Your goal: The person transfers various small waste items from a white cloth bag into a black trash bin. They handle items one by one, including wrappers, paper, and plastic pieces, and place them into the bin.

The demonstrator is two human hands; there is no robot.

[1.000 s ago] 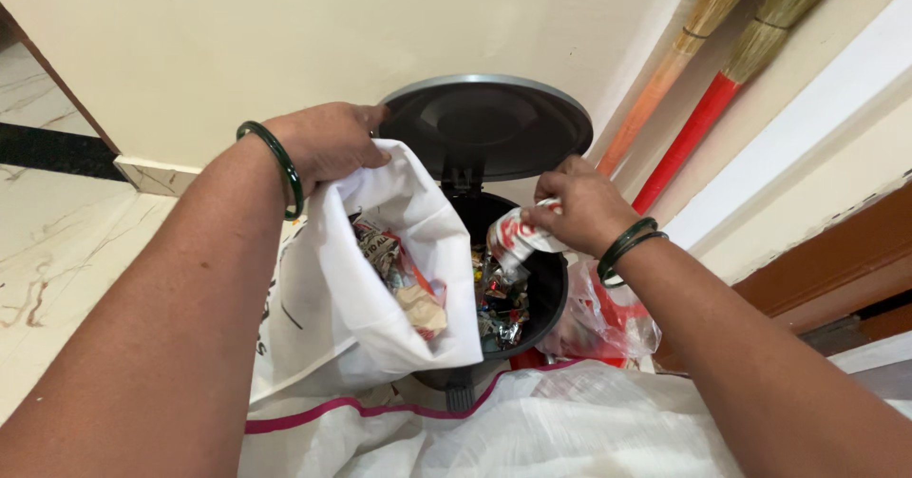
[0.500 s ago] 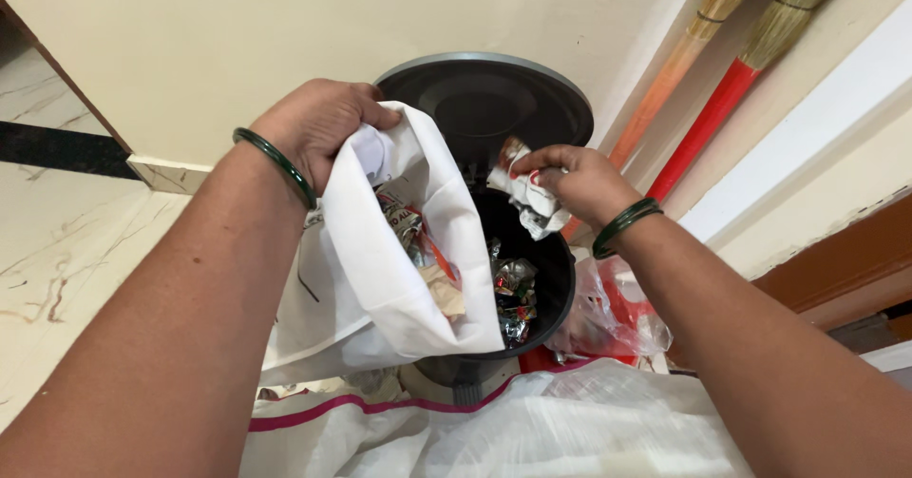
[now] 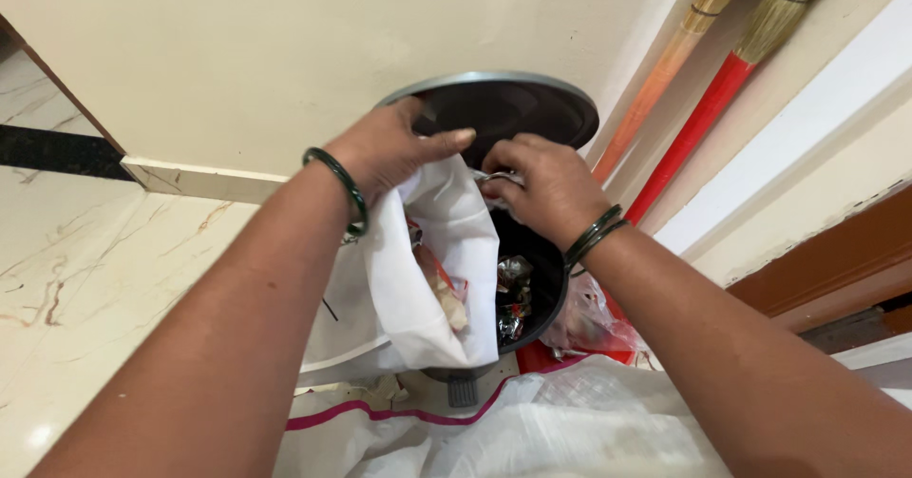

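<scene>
Left hand (image 3: 394, 150): clenched on the upper edge of a white bag (image 3: 427, 278) of wrappers, held over the open black bin (image 3: 541, 269). Right hand (image 3: 541, 188): just beside it, fingers closed on the bag's opposite rim. Step, as judged: emptying the bag into the bin below the hands; the next move calls for tipping it further.

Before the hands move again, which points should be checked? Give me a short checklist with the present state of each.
1. Left hand grips the top edge of the white cloth bag: ok.
2. Bag mouth open, wrappers visible inside: ok.
3. Round black pedal bin has its lid up: ok.
4. Right hand at the bag's edge, above the bin: ok.
5. What the right hand holds: cannot tell.
6. Bag fully over the bin: not ok, it hangs left.
</scene>
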